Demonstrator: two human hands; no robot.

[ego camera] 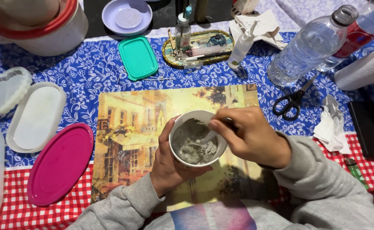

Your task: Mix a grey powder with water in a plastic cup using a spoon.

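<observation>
White cup (197,138) of grey paste, held in both hands.

Both bare hands emerge from loose, light grey fleece sweatshirt sleeves (323,183).

A home craft table, shown by the floral tablecloth (89,68), silicone moulds (35,117), scissors (291,102), water bottles (308,47) and a picture placemat (131,127)

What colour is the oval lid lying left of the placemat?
Magenta pink; the oval lid shows plainly in the head view.
</observation>
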